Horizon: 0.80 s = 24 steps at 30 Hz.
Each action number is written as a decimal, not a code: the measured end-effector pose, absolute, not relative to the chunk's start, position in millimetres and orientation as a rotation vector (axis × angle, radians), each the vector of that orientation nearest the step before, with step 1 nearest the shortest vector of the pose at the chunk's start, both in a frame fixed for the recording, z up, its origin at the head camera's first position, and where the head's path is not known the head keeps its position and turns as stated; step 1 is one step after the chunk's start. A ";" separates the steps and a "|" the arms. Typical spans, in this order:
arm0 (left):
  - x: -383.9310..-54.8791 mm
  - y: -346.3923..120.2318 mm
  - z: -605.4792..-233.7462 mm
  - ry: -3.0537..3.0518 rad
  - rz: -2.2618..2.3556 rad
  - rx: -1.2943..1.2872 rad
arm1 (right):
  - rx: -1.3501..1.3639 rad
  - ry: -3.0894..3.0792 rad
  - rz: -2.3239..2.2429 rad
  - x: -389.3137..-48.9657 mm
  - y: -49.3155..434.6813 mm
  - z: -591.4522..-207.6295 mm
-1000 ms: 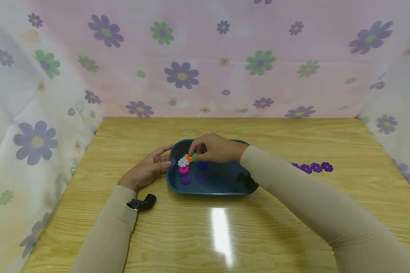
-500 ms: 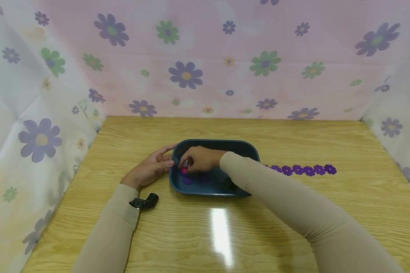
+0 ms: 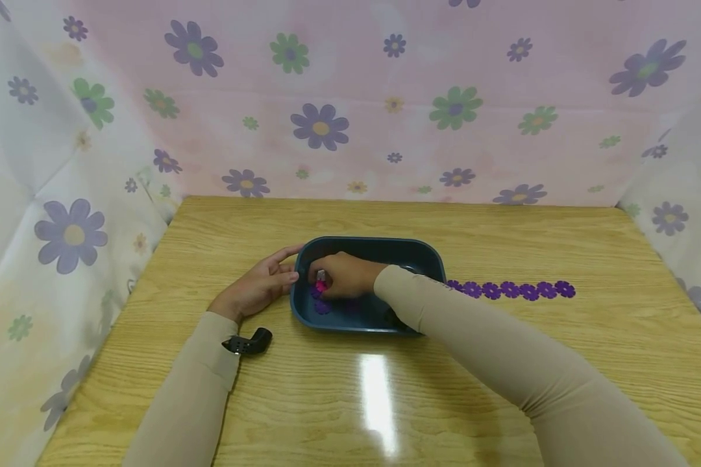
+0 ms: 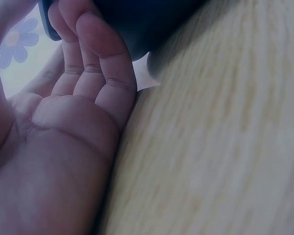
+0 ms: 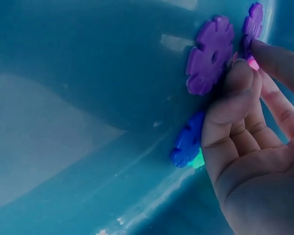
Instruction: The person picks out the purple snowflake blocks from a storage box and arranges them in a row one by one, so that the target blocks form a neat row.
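Note:
Inside a dark blue plastic tray [image 3: 368,329], my right hand [image 3: 350,275] reaches down at the left end. Its thumb and index finger come together on a pink slotted plastic building disc [image 3: 321,285], partly covered by the fingers. A white disc [image 3: 321,275] shows just behind it. Purple discs [image 5: 210,56] and a blue disc [image 5: 188,139] lie close to the fingertips, with a bit of green disc [image 5: 198,159] under the blue. My left hand [image 3: 259,288] rests at the tray's left end, fingers loosely bent against its outside, thumb at the rim.
To the right of the tray, several purple discs [image 3: 509,289] lie in a row on the wooden table [image 3: 473,402]. A black wrist device [image 3: 250,342] sits at the left cuff. Flower-printed cloth [image 3: 362,84] stands behind the table and at both sides.
My right hand has moved left and down into the tray, from the orange and green discs to the pink one. The left hand stays at the tray's end.

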<state>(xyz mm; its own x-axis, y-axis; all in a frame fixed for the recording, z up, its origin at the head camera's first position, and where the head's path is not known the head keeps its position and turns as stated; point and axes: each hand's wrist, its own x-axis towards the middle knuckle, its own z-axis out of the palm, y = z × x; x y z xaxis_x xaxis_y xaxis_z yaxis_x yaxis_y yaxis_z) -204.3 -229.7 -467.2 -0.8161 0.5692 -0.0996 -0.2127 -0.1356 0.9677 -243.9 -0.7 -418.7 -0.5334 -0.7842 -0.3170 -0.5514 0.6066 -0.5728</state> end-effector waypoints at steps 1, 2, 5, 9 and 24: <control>-204.7 -229.8 -467.7 1.627 1.997 0.401 | -1.051 2.288 -0.547 -243.6 -0.4 -418.1; -204.9 -229.7 -467.9 1.626 1.997 0.401 | -1.053 2.296 -0.541 -243.4 -0.3 -417.6; -204.9 -229.6 -467.8 1.629 1.994 0.405 | -1.050 2.302 -0.536 -243.0 0.7 -415.8; -204.7 -229.0 -466.7 1.627 1.996 0.415 | -1.027 2.280 -0.543 -242.8 1.5 -413.7; -204.1 -229.5 -466.4 1.630 1.999 0.428 | -0.996 2.270 -0.546 -241.7 4.9 -406.0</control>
<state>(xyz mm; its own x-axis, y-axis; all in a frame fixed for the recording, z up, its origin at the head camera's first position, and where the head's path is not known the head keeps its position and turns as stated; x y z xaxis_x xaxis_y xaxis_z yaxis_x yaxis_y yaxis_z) -204.1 -229.5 -466.4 -0.8145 0.5746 -0.0804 -0.1947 -0.1402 0.9708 -241.7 4.9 -406.0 -0.5428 -0.7619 -0.3534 -0.5177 0.6348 -0.5736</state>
